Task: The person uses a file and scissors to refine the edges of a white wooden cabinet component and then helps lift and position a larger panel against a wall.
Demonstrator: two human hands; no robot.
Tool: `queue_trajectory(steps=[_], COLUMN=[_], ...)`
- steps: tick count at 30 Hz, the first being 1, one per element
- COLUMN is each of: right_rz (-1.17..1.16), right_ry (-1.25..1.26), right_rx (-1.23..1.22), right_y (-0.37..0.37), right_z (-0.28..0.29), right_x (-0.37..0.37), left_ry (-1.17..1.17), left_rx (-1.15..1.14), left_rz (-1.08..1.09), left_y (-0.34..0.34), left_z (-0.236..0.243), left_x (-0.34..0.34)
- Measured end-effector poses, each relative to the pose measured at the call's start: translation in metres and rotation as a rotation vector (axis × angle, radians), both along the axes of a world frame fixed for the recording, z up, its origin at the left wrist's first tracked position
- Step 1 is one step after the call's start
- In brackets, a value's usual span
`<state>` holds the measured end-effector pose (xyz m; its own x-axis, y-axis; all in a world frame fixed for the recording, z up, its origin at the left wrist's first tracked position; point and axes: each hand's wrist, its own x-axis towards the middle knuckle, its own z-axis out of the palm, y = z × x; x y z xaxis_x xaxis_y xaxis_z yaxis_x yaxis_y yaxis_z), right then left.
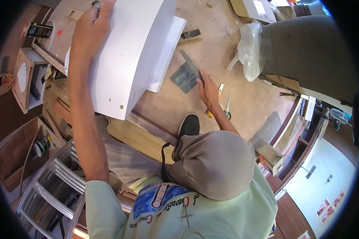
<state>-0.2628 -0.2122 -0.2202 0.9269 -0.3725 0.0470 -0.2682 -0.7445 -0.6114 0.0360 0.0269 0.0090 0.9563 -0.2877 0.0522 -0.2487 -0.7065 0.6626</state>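
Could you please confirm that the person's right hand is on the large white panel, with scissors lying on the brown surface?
Not quite: the head view shows the left hand on the large white panel; scissors do lie on the brown surface.

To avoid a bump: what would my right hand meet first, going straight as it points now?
Past the long, flat grey strip your right hand seems to touch, probably the small tan and black wooden block comes first; depth is unclear.

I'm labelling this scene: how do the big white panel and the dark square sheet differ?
The white panel is far larger than the dark sheet. The panel looks raised, the sheet flat. The left hand is on the panel; the right hand is nearer the sheet. Both have straight edges.
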Motion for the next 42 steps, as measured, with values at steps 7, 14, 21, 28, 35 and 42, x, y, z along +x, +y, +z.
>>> queue_trajectory(steps=[7,14,21,28,35,42], right_rz=[0.121,0.144,0.004,-0.11,-0.202,-0.215], right_ry=[0.0,-0.011,0.003,0.034,-0.065,-0.065], right_rx=[-0.187,-0.237,-0.138,-0.111,-0.05,-0.096], right_y=[-0.024,-0.044,-0.019,-0.006,-0.001,0.016], right_z=[-0.041,-0.055,-0.051,-0.048,-0.042,-0.056], right_x=[0.051,0.064,0.061,0.077,0.1,0.087], left_ry=[-0.054,-0.017,-0.058,-0.01,0.023,0.001], left_rx=[-0.034,-0.072,-0.007,0.02,-0.007,-0.043], left_rz=[0.036,0.035,0.022,0.035,-0.007,-0.021], left_y=[-0.023,-0.017,-0.015,-0.01,-0.01,-0.01], left_z=[0.027,0.013,0.014,0.006,0.011,0.007], left_x=[-0.029,-0.016,-0.012,-0.007,-0.004,-0.002])
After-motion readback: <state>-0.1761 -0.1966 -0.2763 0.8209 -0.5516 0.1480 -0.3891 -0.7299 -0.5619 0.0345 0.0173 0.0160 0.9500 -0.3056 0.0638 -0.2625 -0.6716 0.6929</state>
